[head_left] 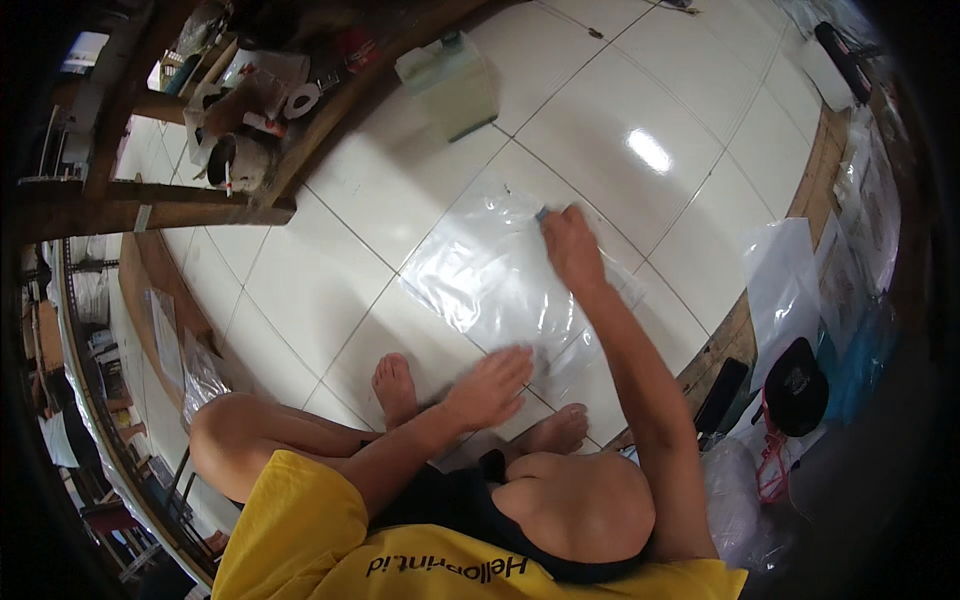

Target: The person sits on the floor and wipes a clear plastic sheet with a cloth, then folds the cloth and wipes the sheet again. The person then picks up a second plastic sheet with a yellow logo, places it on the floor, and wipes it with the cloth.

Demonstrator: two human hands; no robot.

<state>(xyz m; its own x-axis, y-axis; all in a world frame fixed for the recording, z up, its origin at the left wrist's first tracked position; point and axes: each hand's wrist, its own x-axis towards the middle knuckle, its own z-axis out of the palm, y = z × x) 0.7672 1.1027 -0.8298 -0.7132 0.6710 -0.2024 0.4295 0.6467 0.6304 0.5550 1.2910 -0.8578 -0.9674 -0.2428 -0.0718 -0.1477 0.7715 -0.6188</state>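
A clear, shiny plastic sheet or bag [478, 268] lies on the white tiled floor in front of me, its surface wrinkled. My right hand [574, 245] is over its far right part, fingers closed. From those fingers peeks the end of a small blue thing [542, 214], mostly hidden, so its kind does not show. My left hand [490, 388] is at the plastic's near edge, slightly blurred, with fingers stretched out and holding nothing. Whether it touches the plastic I cannot tell.
A pale green box-like container [448, 88] stands at the far side. On the left is a wooden rack [150, 205] holding a tape roll [301, 99] and a can. To my right are clear plastic sheets [782, 285], a black phone-like object [722, 395] and a black cap [797, 388].
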